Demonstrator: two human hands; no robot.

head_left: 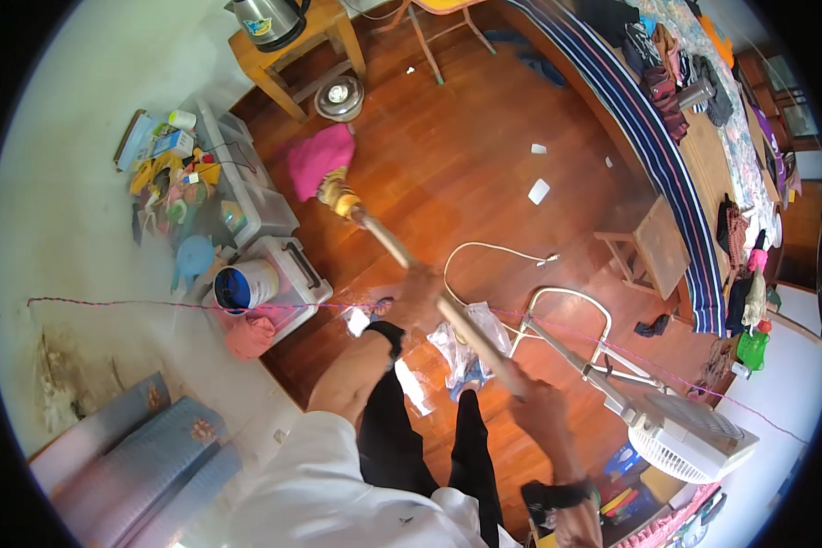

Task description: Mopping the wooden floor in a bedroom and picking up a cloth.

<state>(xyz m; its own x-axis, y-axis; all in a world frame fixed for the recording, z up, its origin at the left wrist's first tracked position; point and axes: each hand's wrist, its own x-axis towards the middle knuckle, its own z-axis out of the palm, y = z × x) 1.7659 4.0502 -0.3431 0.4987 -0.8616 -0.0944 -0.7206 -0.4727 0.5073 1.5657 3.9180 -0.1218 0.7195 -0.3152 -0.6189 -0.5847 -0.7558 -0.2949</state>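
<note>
Both my hands grip the long wooden handle (476,332) of a mop, which slants across the view. My left hand (418,296) holds the handle near its middle and is slightly blurred. Lower right, my right hand (538,411) is closed around the handle nearer its end. At the far end, yellow and patterned wrapping (339,195) binds a pink cloth mop head (323,159), beside the plastic storage drawers and close to a lidded pot (339,97). Below the handle, a clear plastic bag (483,325) lies on the wooden floor by my feet.
A white standing fan (685,431) and its cord (476,244) lie at the right. Storage boxes (267,212), a white bucket (257,282) and a wooden stool (264,65) with a kettle line the left. A folding wooden stool (657,246) stands by the bed. A thin rope (137,302) crosses the view.
</note>
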